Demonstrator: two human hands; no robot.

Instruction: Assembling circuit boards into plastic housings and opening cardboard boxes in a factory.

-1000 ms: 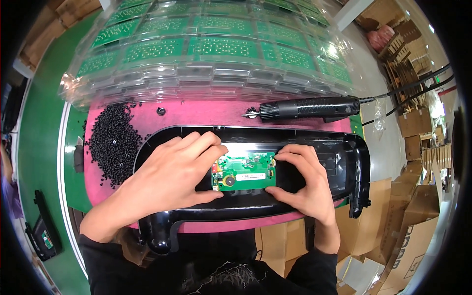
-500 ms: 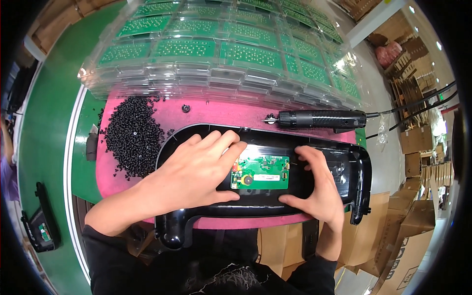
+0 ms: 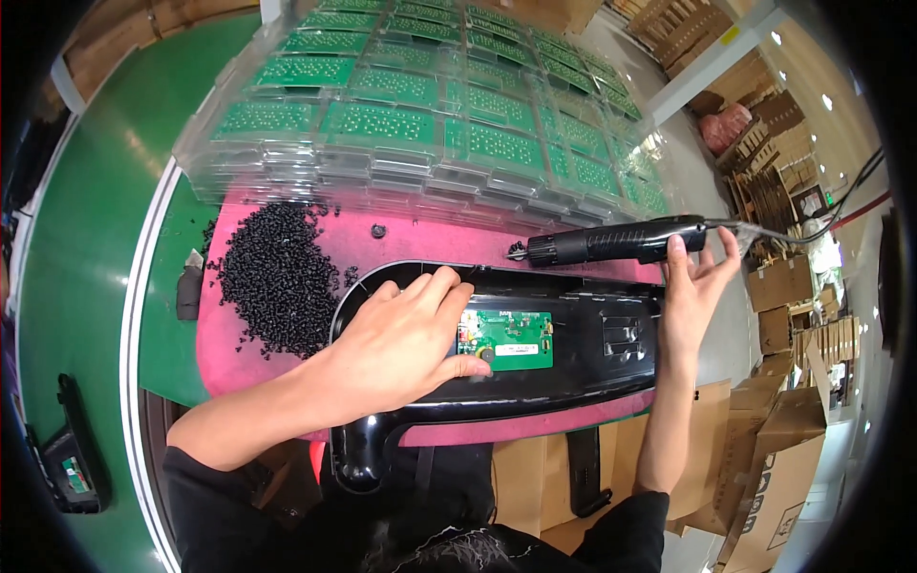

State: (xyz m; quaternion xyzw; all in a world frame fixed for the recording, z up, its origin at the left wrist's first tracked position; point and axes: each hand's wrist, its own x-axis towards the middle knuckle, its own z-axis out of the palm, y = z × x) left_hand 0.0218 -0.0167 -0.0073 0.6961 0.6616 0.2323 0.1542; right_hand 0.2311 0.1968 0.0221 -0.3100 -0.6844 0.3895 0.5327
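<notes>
A green circuit board [image 3: 523, 355] lies in a glossy black plastic housing [image 3: 583, 329] with a curved handle-like end at the lower left. My left hand [image 3: 396, 334] arches over the board's left end, fingertips along its upper side and thumb on its lower left corner, holding it. At the right, my right hand [image 3: 695, 286] has its thumb and fingers around the cord end of a black electric screwdriver [image 3: 602, 244]. The screwdriver's bit points left, beside a few small black screws [image 3: 517, 250] just beyond the housing.
A large pile of small black screws [image 3: 277, 277] covers the left of the pink mat [image 3: 449, 239]. Behind it stand stacked clear trays [image 3: 382, 158] of green boards. One more black housing [image 3: 72, 458] sits far left. Cardboard boxes [image 3: 783, 477] stand at the right.
My right hand has left the board's right side and moved up and right to the screwdriver, whose cord end now tilts up. My left hand stays at the board, its thumb now on the corner.
</notes>
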